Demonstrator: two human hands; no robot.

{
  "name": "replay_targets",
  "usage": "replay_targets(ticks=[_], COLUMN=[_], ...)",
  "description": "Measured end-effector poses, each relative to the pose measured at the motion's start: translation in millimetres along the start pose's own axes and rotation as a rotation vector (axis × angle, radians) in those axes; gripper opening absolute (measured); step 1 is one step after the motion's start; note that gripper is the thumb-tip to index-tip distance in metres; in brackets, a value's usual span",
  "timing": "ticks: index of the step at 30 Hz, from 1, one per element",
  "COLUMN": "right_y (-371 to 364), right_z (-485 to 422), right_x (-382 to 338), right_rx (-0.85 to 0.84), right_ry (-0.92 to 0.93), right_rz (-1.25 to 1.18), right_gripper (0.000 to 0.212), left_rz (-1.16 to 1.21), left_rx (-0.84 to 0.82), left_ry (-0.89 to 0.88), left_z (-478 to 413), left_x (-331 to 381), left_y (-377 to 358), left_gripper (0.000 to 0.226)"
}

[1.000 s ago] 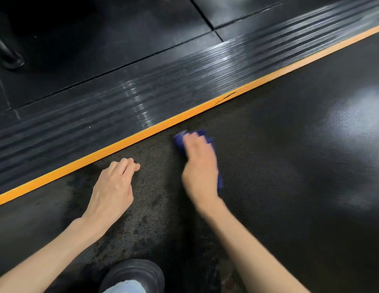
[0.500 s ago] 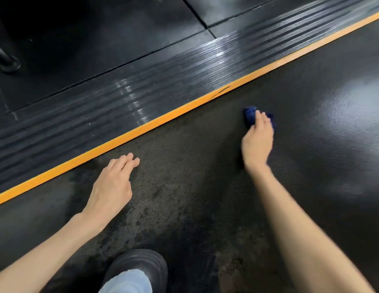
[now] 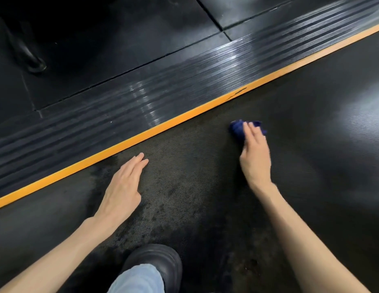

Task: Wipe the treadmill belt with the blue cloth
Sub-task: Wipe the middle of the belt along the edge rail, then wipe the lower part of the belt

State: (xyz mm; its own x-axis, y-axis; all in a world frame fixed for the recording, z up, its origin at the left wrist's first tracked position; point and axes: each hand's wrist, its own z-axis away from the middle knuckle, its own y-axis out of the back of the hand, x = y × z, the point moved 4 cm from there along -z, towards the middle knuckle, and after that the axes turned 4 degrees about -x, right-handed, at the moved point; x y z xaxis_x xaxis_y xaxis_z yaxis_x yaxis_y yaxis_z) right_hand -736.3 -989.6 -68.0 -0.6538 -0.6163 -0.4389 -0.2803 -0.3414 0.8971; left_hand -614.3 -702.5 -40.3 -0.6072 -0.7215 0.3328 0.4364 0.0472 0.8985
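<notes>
While pressed onto the black dimpled rubber treadmill belt [image 3: 311, 149] toward 2 o'clock, small bunched dark-blue cloth [image 3: 237, 129] under the straight, flat fingers of the right hand [image 3: 255, 157]; pushed rather than gripped. Mid-wipe, judging by mottled dull patches toward 6 o'clock. Next, probably: a drag back across those patches under steady downward pressure. Left hand [image 3: 123, 187] spread flat and empty, bracing at 8 o'clock. Near the cloth at 11 o'clock, straight orange edge stripe [image 3: 184, 116], then ribbed black side rail [image 3: 142, 98]. Open belt toward 3 o'clock; rounded black shoe [image 3: 157, 263] at 6 o'clock to steer clear of.
</notes>
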Motion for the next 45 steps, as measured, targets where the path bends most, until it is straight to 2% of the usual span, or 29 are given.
replay_targets(ticks=[2,4,7,9,11,13,15,19,21,23,26,28,29,31,34,36,40,42,45], right_y=[2.8,-6.1,-24.2,-30.2,-30.8,-25.0,-18.9,-27.0,-35.6,-39.4,-39.1,-39.8,-40.2,-40.2,-39.8,-39.7,-39.9,-40.0,-40.1], right_z=[-7.1,4.2,44.2,70.8,76.2,66.5,52.2,43.0,47.8,49.0,48.7,48.9,48.9,48.6,46.7,46.9,48.3,48.2,48.8], right_x=[-2.3,-38.9,-108.6,-134.5,-132.8,-115.5,-90.9,-57.3,-53.5,-52.7,-54.3,-55.2,-55.1,-53.5,-50.6,-50.2,-51.3,-51.5,-52.5], right_rx=[0.04,0.003,-0.247,-0.395,-0.393,-0.288,-0.17,-0.112,-0.084,-0.068,-0.04,-0.035,-0.041,-0.045,-0.03,-0.02,-0.013,-0.007,-0.009], right_ry=[-0.149,-0.149,-0.054,-0.002,0.011,0.034,0.047,0.105,0.184,0.188,0.182,0.185,0.189,0.201,0.207,0.208,0.208,0.2,0.2], right_rz=[-0.043,-0.152,-0.457,-0.589,-0.627,-0.545,-0.411,-0.175,0.001,0.054,0.086,0.1,0.102,0.107,0.106,0.102,0.1,0.099,0.094], right_gripper=[0.048,0.047,0.047,0.047,0.046,0.048,0.049,0.045,0.047,0.048,0.047,0.047,0.047,0.047,0.047,0.046,0.046,0.047,0.047], left_rz=[0.033,0.097,0.189,0.193,0.098,0.047,-0.039,-0.271,-0.308,-0.32,-0.279,-0.203,-0.202,-0.244,-0.176,-0.206,-0.305,-0.257,-0.103], left_rx=[0.02,0.073,0.144,0.107,0.036,0.034,0.095,0.158,0.126,0.108,0.093,0.161,0.174,0.192,0.209,0.211,0.182,0.163,0.214], left_ry=[0.025,0.045,-0.008,-0.01,0.08,0.105,0.049,-0.072,-0.015,0.097,0.173,0.194,0.213,0.102,-0.142,-0.201,0.064,0.18,0.286], left_z=[2.7,2.6,-5.3,-13.7,-22.7,-32.4,-42.4,-37.8,-17.6,10.0,34.6,25.2,16.6,-4.3,-28.6,-25.0,11.7,34.9,47.9], left_x=[4.1,14.9,44.1,65.5,82.9,97.0,105.6,92.7,60.0,18.1,-9.3,0.7,10.5,37.4,73.7,77.0,13.5,-16.3,-25.3], left_y=[-0.8,-0.5,-2.1,-13.2,-28.6,-39.0,-41.3,-40.9,-40.3,-37.8,-33.7,-31.6,-30.2,-31.3,-38.0,-35.8,-39.1,-35.8,-27.0], left_gripper=[0.076,0.065,0.052,0.061,0.076,0.078,0.074,0.076,0.083,0.088,0.066,0.048,0.048,0.05,0.056,0.061,0.076,0.077,0.076])
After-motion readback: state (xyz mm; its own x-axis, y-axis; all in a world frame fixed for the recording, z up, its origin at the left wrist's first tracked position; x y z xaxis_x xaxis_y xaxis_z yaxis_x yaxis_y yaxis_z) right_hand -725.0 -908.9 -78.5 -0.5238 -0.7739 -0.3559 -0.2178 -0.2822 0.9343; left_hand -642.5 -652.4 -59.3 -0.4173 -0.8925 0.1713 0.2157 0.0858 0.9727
